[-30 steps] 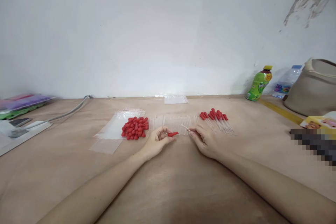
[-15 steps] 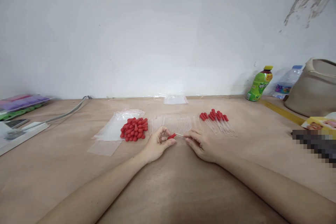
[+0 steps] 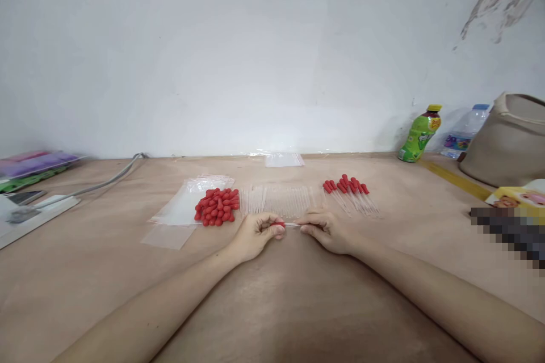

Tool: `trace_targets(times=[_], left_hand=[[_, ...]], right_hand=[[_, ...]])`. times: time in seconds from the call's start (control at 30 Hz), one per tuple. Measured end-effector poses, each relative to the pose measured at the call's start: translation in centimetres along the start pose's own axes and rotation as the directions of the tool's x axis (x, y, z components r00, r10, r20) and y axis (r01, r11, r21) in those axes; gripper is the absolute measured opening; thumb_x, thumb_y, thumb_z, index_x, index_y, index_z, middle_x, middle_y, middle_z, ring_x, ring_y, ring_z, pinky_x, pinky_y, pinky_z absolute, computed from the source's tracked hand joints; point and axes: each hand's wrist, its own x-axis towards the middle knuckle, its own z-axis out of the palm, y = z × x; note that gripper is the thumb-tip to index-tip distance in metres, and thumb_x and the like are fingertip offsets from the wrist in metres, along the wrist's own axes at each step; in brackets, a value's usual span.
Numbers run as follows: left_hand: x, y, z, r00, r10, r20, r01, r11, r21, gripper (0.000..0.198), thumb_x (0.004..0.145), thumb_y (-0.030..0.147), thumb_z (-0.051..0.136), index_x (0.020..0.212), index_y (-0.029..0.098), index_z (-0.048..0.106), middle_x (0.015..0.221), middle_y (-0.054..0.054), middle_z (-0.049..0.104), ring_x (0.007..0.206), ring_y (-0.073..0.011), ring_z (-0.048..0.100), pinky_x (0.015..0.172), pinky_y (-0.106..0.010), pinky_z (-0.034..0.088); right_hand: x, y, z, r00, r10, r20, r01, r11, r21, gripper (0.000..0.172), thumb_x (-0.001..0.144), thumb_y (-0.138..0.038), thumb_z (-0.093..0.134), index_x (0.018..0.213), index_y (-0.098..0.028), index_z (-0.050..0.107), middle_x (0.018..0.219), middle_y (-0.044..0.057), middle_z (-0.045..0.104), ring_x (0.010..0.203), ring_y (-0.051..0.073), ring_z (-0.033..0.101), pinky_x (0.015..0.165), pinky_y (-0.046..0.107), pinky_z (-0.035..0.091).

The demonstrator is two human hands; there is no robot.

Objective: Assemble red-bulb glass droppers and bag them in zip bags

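My left hand (image 3: pixel 258 235) is closed on a red rubber dropper bulb (image 3: pixel 279 224), pinched between thumb and fingers. Between thumb and fingers of my right hand (image 3: pixel 326 229) is a thin clear dropper tube (image 3: pixel 292 225), its end meeting the bulb's mouth; how deep it sits inside I cannot tell. A heap of red bulbs (image 3: pixel 217 207) lies left of my left hand. Behind both hands runs a row of clear tubes (image 3: pixel 276 199). Several droppers with red bulbs fitted (image 3: pixel 353 186) lie beyond my right hand.
Clear zip bags (image 3: pixel 174 204) lie under and beside the bulb heap, and another bag (image 3: pixel 284 160) by the wall. At right stand a green bottle (image 3: pixel 419 135), a water bottle (image 3: pixel 464 133) and a beige bag (image 3: pixel 504 142). A grey cable (image 3: pixel 106 182) crosses the left side.
The bulb and the tube, at an angle to each other before, now line up level. My left hand has turned slightly, and less of the bulb shows.
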Motion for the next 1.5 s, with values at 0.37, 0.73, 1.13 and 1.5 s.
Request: trace_targets(times=[0.37,0.73,1.13,1.5], left_hand=[[-0.2,0.2,0.2,1.000,0.002,-0.006,-0.001,0.969,0.248,0.021,0.074,0.033,0.057,0.080,0.013,0.062,0.066,-0.003,0.062,0.058,-0.0122,0.058,0.056,-0.023,0.046],[-0.2,-0.1,-0.2,0.988,0.153,0.002,-0.141,0.904,0.404,0.019,0.076,0.031,0.056,0.084,0.015,0.064,0.077,-0.004,0.066,0.069,-0.0147,0.060,0.064,-0.025,0.048],[-0.8,0.5,-0.7,0.980,0.200,0.006,-0.178,0.854,0.488,0.017,0.078,0.030,0.055,0.085,0.019,0.065,0.081,-0.002,0.067,0.069,-0.0138,0.061,0.061,-0.023,0.047],[-0.5,0.4,-0.8,0.980,0.197,-0.002,-0.172,0.859,0.483,0.022,0.075,0.030,0.058,0.094,0.018,0.059,0.085,-0.003,0.063,0.071,-0.0135,0.059,0.064,-0.024,0.049]], right_hand=[[0.1,-0.9,-0.3,0.991,-0.132,-0.002,0.121,0.918,-0.378,0.027,0.086,-0.020,0.037,0.092,-0.021,0.063,0.072,0.004,0.061,0.060,0.012,0.049,0.066,0.030,0.026],[0.5,-0.9,1.3,0.996,-0.078,-0.047,0.065,0.968,-0.244,0.024,0.087,-0.020,0.036,0.087,-0.018,0.059,0.076,0.002,0.062,0.066,0.011,0.052,0.067,0.028,0.027],[-0.1,-0.8,0.6,0.999,-0.024,0.030,0.028,0.987,-0.161,0.027,0.089,-0.024,0.032,0.087,-0.019,0.058,0.076,0.003,0.060,0.069,0.013,0.053,0.070,0.029,0.032],[0.4,-1.2,-0.3,0.997,-0.072,0.030,0.078,0.937,-0.340,0.023,0.085,-0.024,0.041,0.084,-0.021,0.063,0.074,0.004,0.063,0.070,0.015,0.053,0.069,0.030,0.030]])
